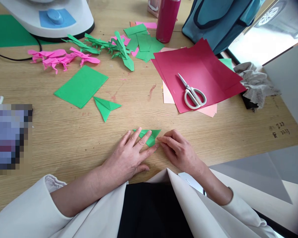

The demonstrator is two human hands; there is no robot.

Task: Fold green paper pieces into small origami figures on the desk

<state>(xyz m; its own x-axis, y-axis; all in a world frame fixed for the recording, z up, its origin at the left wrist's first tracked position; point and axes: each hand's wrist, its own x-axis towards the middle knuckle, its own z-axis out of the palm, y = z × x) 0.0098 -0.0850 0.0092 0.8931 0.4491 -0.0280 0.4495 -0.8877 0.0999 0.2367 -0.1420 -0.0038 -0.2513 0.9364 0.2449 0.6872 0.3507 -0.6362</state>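
A small folded green paper (154,134) lies on the table in front of me, partly covered by my fingers. Flat across its left side rests my left hand (131,152), fingers stretched and spread. My right hand (180,148) is closed, with thumb and forefinger pinched at the paper's right edge. Up and to the left is another folded green piece (106,107), shaped like an arrowhead with points. Just beyond it lies a flat green paper rectangle (80,86).
White-handled scissors (195,99) lie on dark red sheets (213,72) at right. Pink folded figures (59,59) and green ones (121,49) stand at the back, near a white appliance (81,19), a red bottle (167,21) and a blue bag (213,23). A blurred-out screen (5,138) is left.
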